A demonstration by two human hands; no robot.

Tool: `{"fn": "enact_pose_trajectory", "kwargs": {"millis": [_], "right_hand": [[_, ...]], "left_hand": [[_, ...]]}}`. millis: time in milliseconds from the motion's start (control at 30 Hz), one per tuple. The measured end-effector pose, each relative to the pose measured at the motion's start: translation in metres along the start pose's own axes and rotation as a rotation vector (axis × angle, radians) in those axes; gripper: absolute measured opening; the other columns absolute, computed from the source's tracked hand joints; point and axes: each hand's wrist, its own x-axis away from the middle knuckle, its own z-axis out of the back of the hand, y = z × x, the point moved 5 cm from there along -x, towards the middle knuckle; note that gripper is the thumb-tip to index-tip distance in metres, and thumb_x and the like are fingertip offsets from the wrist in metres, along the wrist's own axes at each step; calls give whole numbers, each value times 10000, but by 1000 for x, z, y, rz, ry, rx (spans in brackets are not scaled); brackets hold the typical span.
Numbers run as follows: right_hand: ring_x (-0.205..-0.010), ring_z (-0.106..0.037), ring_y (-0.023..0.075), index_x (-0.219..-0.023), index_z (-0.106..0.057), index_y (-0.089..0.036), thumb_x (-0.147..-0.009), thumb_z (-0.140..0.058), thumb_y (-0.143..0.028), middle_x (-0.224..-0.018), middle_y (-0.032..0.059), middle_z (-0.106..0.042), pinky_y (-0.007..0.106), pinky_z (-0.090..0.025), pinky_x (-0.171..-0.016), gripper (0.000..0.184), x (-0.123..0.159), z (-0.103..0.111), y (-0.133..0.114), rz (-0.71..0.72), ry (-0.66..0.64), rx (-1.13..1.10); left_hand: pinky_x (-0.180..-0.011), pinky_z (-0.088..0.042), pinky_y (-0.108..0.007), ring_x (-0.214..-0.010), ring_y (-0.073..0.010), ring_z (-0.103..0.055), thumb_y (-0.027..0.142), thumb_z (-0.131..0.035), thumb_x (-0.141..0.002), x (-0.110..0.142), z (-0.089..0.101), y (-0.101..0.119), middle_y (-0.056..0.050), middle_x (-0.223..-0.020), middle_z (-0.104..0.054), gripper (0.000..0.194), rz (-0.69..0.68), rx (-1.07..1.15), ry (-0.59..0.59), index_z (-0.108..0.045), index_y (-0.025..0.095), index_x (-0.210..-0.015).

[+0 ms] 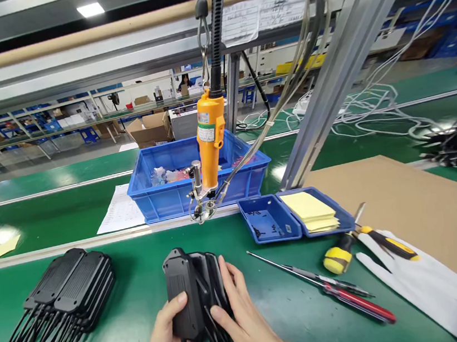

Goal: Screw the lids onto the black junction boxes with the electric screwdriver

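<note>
In the lower middle of the head view, several black plastic boxes with cables (184,300) stand on edge side by side on the green bench. My left hand (166,333) is closed around the leftmost one, thumb on its ribbed face. On the other side, my right hand (245,317) clasps the group, fingers along the rightmost box and thumb on the black cables (216,329). Those cables hang toward me. Another stack of similar black boxes (85,279) lies flat at the left, cables trailing to the front.
An orange electric screwdriver (210,140) hangs before a blue crate (168,198). Right of my hands lie a blue screw tray (271,221), yellow paper slips (309,211), a red-handled screwdriver (355,303), a yellow-black screwdriver (339,257), cutters (392,245) and a white glove (433,290).
</note>
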Motion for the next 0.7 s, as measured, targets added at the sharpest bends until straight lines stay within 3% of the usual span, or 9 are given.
{"fn": "enact_pose_trajectory", "kwargs": {"millis": [67, 133, 200, 300, 400, 467, 533, 600, 700], "right_hand": [[-1497, -45, 239, -1528, 97, -320, -964, -333, -543, -1584, 63, 56, 455, -200, -1214, 744, 2, 4, -13, 147, 34, 40], [-1495, 9, 306, -1538, 4, -341, -917, -415, -605, -1600, 38, 100, 509, -175, -1208, 795, 7, 3, -27, 293, -11, 59], [-1491, 2, 343, -1538, -110, -341, -852, -509, -649, -1613, 31, 76, 533, -169, -1202, 851, 9, 1, -34, 326, -61, 34], [-1491, -87, 297, -1529, -194, -326, -858, -499, -647, -1613, 35, -83, 484, -172, -1214, 804, 6, 8, -30, 221, -12, -119], [-1485, -140, 241, -1533, -186, -319, -920, -354, -624, -1605, 10, -174, 453, -131, -1229, 705, -4, 18, -14, 101, 7, -322], [-1489, -103, 242, -1517, -259, -312, -928, -286, -626, -1603, 1, -183, 477, -84, -1231, 668, -13, 25, 5, -21, 30, -308], [-1476, -99, 284, -1442, -438, -278, -900, -287, -663, -1570, 42, -250, 517, -65, -1220, 682, -21, 37, 24, -129, 113, -175], [-1419, -235, 305, -1363, -545, -242, -892, -317, -647, -1475, 101, -379, 526, -133, -1204, 662, -27, 47, 33, -175, 167, -108], [-1265, -441, 264, -1400, -476, -234, -920, -345, -579, -1343, 112, -497, 478, -313, -1134, 606, -28, 52, 27, -150, 140, -140]], "left_hand": [[-1028, -463, -405, -1132, -315, -617, 265, -783, -736, 3, -3, 1, -149, -1147, -691, 561, -37, -99, -1, -622, 73, -1237], [-1054, -439, -380, -1225, -310, -552, 312, -787, -748, 8, -10, 3, -144, -1281, -622, 714, -89, -197, -78, -514, 118, -1378], [-1081, -403, -336, -1331, -283, -450, 356, -749, -798, 15, -15, 4, -104, -1429, -503, 758, -168, -273, -161, -417, 198, -1460], [-1012, -450, -340, -1371, -272, -391, 379, -646, -885, 25, -15, 7, -39, -1522, -382, 739, -289, -382, -237, -262, 338, -1515], [-911, -491, -347, -1234, -288, -513, 322, -668, -867, 26, -11, 11, -78, -1474, -427, 818, -437, -494, -264, -187, 363, -1528], [-932, -457, -314, -1149, -262, -547, 263, -715, -826, 22, -6, 14, -100, -1405, -479, 853, -548, -555, -191, -233, 321, -1527], [-964, -410, -287, -1125, -253, -536, 222, -749, -788, 15, 0, 16, -102, -1352, -511, 852, -604, -592, -105, -302, 293, -1510], [-984, -377, -277, -1155, -264, -506, 216, -765, -770, 7, 4, 17, -100, -1347, -508, 843, -625, -627, -62, -341, 287, -1495], [-965, -397, -280, -1189, -269, -477, 303, -732, -808, -5, 5, 16, -118, -1376, -453, 828, -637, -778, -51, -297, 254, -1511]]}}
